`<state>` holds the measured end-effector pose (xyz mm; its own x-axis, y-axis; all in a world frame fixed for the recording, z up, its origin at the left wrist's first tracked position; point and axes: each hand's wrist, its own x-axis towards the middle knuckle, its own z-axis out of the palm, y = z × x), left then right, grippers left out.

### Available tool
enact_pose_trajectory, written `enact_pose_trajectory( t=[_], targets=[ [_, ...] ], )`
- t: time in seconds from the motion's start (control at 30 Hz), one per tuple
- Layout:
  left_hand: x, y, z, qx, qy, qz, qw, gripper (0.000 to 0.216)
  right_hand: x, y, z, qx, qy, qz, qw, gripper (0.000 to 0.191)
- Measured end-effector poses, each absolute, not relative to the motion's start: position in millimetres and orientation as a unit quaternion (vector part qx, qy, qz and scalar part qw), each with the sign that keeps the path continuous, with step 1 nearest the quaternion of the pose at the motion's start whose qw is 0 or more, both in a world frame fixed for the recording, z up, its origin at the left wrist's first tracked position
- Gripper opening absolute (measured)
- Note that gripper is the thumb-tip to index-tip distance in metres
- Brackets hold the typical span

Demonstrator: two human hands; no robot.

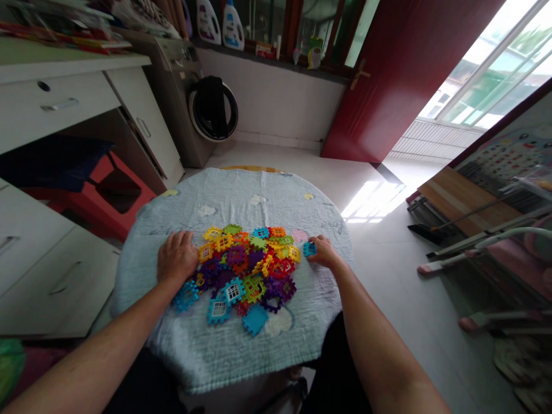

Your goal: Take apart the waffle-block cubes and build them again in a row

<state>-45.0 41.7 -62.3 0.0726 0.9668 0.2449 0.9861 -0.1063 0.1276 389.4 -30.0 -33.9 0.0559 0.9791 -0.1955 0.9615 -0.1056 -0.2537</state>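
Observation:
A heap of flat, notched plastic building tiles [245, 267] in yellow, orange, purple, green and blue lies in the middle of a round table covered by a pale blue cloth [241, 198]. My left hand [176, 257] rests palm down at the heap's left edge, fingers curled over the tiles there. My right hand [322, 252] is at the heap's right edge and pinches a small blue tile [309, 248] between thumb and fingers. Several blue tiles [219, 307] lie loose at the near side of the heap.
A white desk with drawers [60, 103] and a red stool [103, 195] stand at the left. A washing machine [202, 109] is behind the table, a dark red door [397, 75] at the back right. A pink folded frame [495, 259] lies on the floor at right.

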Motion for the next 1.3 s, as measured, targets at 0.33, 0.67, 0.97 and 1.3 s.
enact_pose_trajectory(
  t=[0.33,0.67,0.97,1.3],
  targets=[
    [-48,46,-70,-0.736,-0.667,-0.113,0.034,0.052,405,-9,-30,-0.707,-0.69,0.152,0.036,0.047],
    [-54,52,-78,-0.746,-0.653,-0.108,0.066,0.053,438,97,-18,-0.753,-0.651,0.092,0.01,0.058],
    [-54,52,-80,-0.746,-0.65,-0.103,0.098,0.051,448,135,-28,-0.763,-0.638,0.099,-0.021,0.06],
    [-54,52,-80,-0.743,-0.651,-0.114,0.101,0.049,450,136,-29,-0.745,-0.657,0.106,-0.047,0.061]
  ],
)
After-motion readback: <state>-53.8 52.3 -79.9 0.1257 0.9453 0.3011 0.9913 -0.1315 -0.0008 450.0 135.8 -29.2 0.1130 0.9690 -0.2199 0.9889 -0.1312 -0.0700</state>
